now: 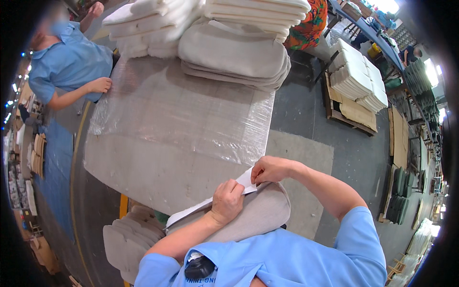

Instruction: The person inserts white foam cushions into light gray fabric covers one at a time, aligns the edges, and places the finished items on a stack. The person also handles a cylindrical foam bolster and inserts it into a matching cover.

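A grey fabric cushion [260, 210] with a rounded end leans against my body at the near edge of the table. Along its far edge runs a white strip [246, 181], which could be foam or lining. My left hand [227, 202] is closed on the cushion's edge, its fingers bent over the fabric and white strip. Close by on the right, my right hand [271, 171] pinches the edge near the strip's end. Whatever fine detail lies between the fingertips is hidden.
The table [143, 167] is partly covered with clear plastic film [186, 115]. Grey cushions [229, 52] and white foam pads [153, 24] are stacked on its far side. More grey pieces [129, 239] stand lower left. A co-worker [71, 62] is at the left edge. A pallet of white pads [356, 76] sits right.
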`<act>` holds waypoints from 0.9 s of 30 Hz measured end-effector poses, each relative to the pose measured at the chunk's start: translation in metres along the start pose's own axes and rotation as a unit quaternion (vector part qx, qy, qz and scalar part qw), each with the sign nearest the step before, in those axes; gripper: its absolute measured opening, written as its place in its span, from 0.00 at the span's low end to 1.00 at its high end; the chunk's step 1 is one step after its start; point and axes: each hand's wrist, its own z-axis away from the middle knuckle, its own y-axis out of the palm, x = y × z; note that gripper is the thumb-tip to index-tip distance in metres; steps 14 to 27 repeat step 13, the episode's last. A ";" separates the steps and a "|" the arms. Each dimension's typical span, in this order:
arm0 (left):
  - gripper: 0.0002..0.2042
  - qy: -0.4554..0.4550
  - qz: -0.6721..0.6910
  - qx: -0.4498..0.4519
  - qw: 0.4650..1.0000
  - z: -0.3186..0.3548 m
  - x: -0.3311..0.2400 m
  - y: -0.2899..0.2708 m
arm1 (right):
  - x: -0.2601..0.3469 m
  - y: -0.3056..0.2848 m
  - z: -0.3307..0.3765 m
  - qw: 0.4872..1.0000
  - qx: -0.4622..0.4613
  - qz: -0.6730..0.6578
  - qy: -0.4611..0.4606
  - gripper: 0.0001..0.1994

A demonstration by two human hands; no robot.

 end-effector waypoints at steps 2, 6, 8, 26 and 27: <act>0.07 -0.001 0.003 0.005 1.000 0.001 0.000 -0.001 | -0.003 0.004 0.001 1.000 -0.017 0.015 -0.012 0.12; 0.07 -0.007 0.008 0.004 1.000 0.002 0.000 0.002 | 0.005 0.003 0.007 0.996 -0.029 0.083 0.025 0.10; 0.07 -0.006 0.023 0.005 1.000 0.002 0.001 0.005 | -0.002 0.005 0.003 0.994 -0.039 0.102 -0.002 0.10; 0.15 -0.334 0.212 0.229 0.889 -0.010 0.032 0.018 | -0.012 0.008 0.002 0.992 -0.113 0.047 -0.009 0.11; 0.15 -0.334 0.212 0.229 0.889 -0.010 0.032 0.018 | -0.012 0.008 0.002 0.992 -0.113 0.047 -0.009 0.11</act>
